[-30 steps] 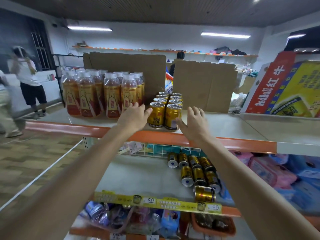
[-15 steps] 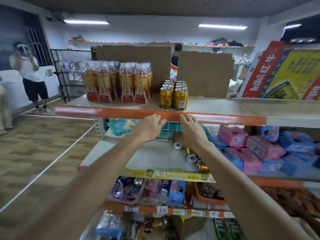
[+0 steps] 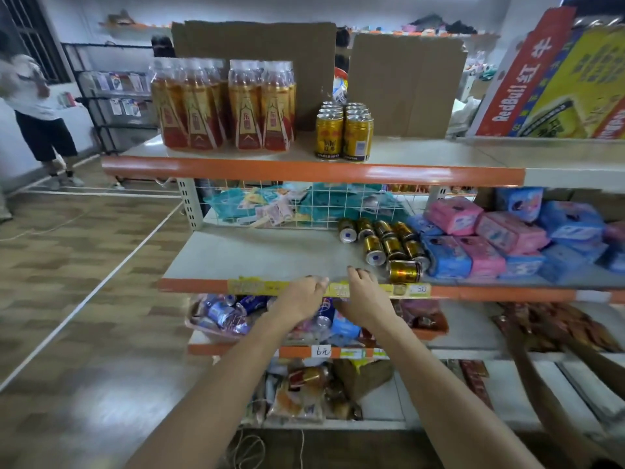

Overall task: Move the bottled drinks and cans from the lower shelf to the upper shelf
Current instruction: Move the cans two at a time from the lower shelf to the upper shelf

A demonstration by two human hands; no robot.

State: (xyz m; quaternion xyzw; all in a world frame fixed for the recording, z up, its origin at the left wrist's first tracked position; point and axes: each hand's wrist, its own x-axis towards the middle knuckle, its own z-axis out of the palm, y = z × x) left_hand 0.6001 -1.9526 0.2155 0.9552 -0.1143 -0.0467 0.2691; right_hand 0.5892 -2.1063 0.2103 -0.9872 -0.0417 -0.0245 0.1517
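Left hand (image 3: 300, 297), right hand (image 3: 364, 292) lowered to lower shelf (image 3: 270, 255) edge, fingers loosely curled, empty; nearest can (image 3: 404, 271) best gripped mid-body.

Bottles (image 3: 223, 106) stand left of upright cans (image 3: 344, 132) on the upper shelf (image 3: 304, 169); below, lying cans (image 3: 385, 245).

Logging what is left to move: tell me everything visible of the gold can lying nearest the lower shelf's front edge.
The gold can lies on its side on the lower shelf, its length along the front edge, just behind the yellow price strip. Shiny metal, darker markings. Close behind sit other lying cans; the right hand is near its left end, apparently not touching.
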